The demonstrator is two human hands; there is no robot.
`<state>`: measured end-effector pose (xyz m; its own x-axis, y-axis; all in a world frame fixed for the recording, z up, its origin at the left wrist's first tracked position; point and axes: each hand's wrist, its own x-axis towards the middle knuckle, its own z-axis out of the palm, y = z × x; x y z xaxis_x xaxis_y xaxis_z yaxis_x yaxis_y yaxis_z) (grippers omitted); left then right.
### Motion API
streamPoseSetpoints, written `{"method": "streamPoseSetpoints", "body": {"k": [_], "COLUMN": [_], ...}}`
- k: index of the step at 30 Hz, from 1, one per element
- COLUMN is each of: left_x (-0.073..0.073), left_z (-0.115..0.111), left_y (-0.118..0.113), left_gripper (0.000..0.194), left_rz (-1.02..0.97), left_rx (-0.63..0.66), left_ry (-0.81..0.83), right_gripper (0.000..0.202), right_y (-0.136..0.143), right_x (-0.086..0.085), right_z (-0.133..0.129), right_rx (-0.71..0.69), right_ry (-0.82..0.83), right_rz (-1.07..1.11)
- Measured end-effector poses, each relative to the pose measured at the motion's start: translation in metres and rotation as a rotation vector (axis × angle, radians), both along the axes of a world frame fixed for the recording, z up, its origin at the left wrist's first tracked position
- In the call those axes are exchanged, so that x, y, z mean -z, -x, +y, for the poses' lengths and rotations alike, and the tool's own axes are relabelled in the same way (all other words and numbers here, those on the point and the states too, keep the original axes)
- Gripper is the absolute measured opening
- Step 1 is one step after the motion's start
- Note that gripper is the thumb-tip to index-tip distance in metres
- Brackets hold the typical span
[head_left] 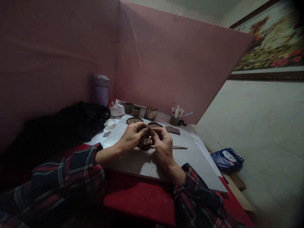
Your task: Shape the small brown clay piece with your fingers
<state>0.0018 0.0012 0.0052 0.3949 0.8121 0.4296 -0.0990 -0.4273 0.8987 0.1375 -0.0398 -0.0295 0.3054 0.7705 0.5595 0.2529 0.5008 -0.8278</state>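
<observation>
Both hands meet over the pale board, pinching a small piece of dark brown clay between their fingertips. My left hand grips it from the left, thumb and fingers pressed together. From the right, my right hand closes on the same piece. Just beneath the fingers is a rough dark clay lump, partly hidden by them. A thin wooden stick pokes out from behind my right hand. Behind lie a round dark disc with yellow specks, a second round dark piece and a flat rectangular slab.
Along the back stand two small cups, a stained bowl and a holder with several tools. Crumpled tissue, a black plastic bag and a purple bottle are at left. A blue pouch lies at right.
</observation>
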Motion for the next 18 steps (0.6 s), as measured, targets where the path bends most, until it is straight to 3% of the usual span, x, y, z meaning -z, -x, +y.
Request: {"method": "streamPoseSetpoints", "body": {"k": [9, 18], "left_x": [-0.0039, -0.0006], "left_z": [-0.0019, 0.0007], "left_y": [0.0005, 0.0], "left_gripper": [0.017, 0.01], "left_rz": [-0.133, -0.071], "left_rx": [0.148, 0.143], "left_ry": [0.299, 0.264], "right_gripper": [0.025, 0.033], "right_y": [-0.006, -0.0074], "right_x": [0.0044, -0.0013], "right_z": [0.0053, 0.0065], "right_rx": [0.059, -0.085], "right_ry": [-0.072, 0.045], "right_rz": [-0.004, 0.187]}}
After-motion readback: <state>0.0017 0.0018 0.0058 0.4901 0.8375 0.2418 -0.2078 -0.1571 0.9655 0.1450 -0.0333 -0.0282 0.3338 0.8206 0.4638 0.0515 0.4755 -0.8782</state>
